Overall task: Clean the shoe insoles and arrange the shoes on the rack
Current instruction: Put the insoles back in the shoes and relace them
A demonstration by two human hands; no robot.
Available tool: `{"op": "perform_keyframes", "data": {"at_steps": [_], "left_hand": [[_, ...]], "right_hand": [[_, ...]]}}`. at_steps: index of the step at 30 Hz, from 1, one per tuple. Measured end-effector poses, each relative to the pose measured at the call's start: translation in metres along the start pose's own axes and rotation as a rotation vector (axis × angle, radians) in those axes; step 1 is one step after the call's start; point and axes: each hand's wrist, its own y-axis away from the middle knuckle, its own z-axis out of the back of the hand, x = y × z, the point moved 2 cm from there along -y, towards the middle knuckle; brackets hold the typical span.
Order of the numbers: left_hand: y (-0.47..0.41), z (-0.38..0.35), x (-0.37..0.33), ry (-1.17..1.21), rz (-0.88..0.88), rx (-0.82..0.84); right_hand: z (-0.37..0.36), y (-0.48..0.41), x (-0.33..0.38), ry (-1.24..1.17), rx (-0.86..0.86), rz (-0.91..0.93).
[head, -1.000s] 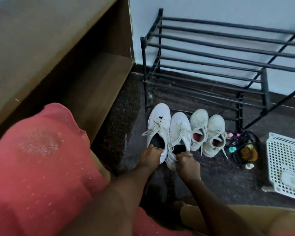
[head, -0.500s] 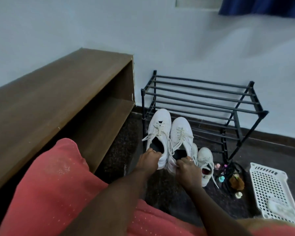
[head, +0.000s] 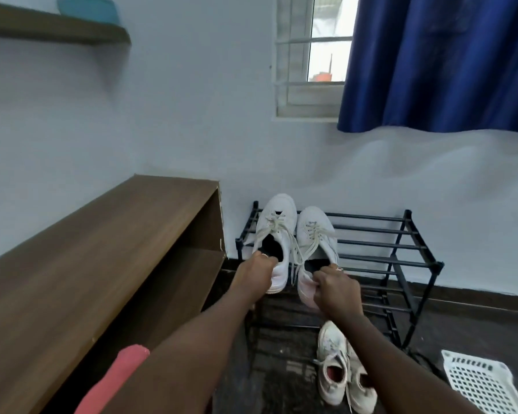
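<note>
Left hand [head: 256,274] grips heel of left white shoe [head: 274,231], right hand [head: 337,289] grips right white shoe [head: 316,237], both held over black rack [head: 401,258] top tier. Second pair [head: 341,372] on floor, near.

Window [head: 326,61] daylight; soft focus (edges bowed).

Both forearms are bare to the frame's lower edge. The left hand [head: 256,273] wears a thin ring [head: 264,255]; the right hand [head: 337,289] wears a second ring [head: 339,268]. A coral-pink garment [head: 117,377] shows at lower left.
</note>
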Motion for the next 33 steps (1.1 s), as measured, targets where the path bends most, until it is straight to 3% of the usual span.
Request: {"op": "perform_keyframes", "data": {"at_steps": [8,16,26,29,33], "left_hand": [[-0.107,-0.005,0.041,0.024,-0.030,0.032],[-0.164,-0.037,0.064,0.004,-0.051,0.082],[-0.167,-0.048,0.061,0.058,0.031,0.092],[-0.151,-0.047,0.050,0.073,0.079,-0.002],[-0.114,-0.066,0.015,0.023,0.002,-0.226]], "right_hand": [[-0.043,-0.112,-0.011,0.056,0.263,-0.098],[-0.094,-0.161,-0.019,-0.005,0.295,-0.153],[-0.109,-0.162,-0.017,-0.091,0.364,-0.187],[-0.095,-0.146,-0.020,-0.161,0.298,-0.147],[-0.081,-0.096,-0.043,-0.207,0.214,-0.138]]}}
